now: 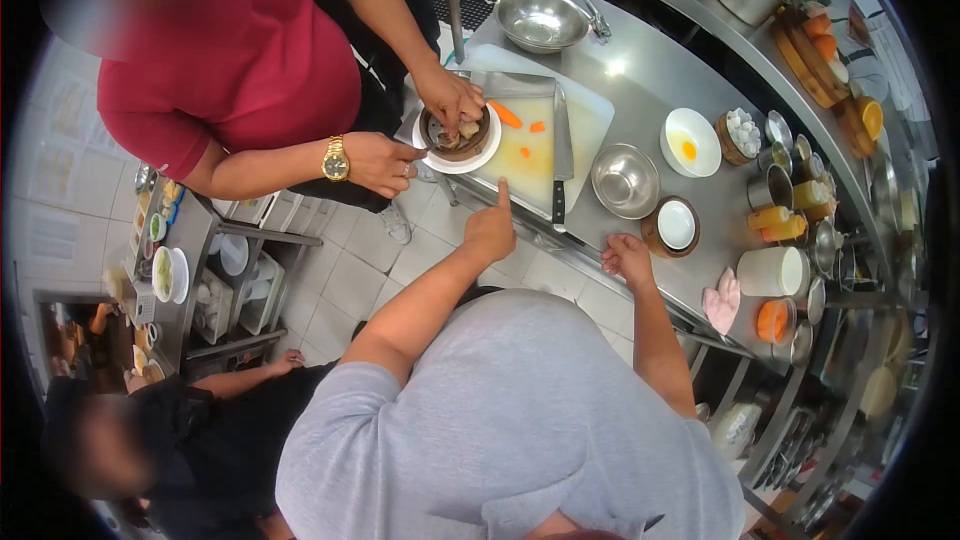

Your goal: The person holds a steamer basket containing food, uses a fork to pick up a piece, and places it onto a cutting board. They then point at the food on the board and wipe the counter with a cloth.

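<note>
My left hand [490, 232] points with its index finger stretched out over the near edge of the cutting board [592, 120]. Nothing is in it. Carrot pieces [503, 115] lie on the board, and a large knife [562, 145] rests along its right part. At the counter edge, my right hand [627, 260] is empty with loosely curled fingers, near a steel bowl [625, 182] and a small white bowl in a brown holder [676, 226]. Across from me, a co-worker's hand [450, 100] reaches into a dark bowl [468, 148] of food on a white plate [490, 155].
Further along the steel counter [640, 70] are a colander [542, 20], a white bowl with egg yolk [690, 142], yellow squeeze bottles [783, 225], a pink cloth [722, 300] and a tub of orange food [773, 321]. Another person in black [220, 440] stands behind at left.
</note>
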`<action>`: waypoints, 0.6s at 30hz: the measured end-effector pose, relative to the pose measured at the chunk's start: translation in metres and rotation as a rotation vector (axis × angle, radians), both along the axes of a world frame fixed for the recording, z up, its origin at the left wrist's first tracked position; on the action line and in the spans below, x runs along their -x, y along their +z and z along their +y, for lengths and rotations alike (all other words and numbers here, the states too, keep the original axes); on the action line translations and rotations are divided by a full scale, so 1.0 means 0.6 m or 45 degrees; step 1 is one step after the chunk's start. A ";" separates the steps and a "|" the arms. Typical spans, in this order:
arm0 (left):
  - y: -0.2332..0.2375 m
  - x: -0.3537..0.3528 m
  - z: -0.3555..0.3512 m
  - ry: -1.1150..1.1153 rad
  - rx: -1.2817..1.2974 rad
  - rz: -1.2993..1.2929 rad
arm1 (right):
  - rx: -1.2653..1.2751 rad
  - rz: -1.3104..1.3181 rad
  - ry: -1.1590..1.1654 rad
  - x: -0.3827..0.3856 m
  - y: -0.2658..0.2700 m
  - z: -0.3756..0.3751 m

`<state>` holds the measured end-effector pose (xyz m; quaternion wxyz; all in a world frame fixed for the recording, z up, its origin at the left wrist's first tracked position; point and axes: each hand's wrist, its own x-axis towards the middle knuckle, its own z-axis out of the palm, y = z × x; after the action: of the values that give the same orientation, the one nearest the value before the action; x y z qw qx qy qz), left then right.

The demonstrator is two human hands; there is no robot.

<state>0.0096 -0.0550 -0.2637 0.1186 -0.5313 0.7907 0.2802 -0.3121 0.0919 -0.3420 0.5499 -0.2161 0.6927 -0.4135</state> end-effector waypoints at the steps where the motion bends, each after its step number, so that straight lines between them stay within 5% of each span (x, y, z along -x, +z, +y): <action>1: -0.001 0.000 0.000 0.002 0.002 0.009 | -0.005 -0.005 -0.012 0.000 0.000 0.000; 18: -0.019 -0.005 0.000 0.016 0.019 0.075 | -0.028 -0.008 0.005 0.003 -0.002 -0.004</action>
<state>0.0128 -0.0549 -0.2754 0.0895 -0.5286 0.7925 0.2907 -0.3139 0.0894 -0.3434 0.5551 -0.2103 0.6951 -0.4055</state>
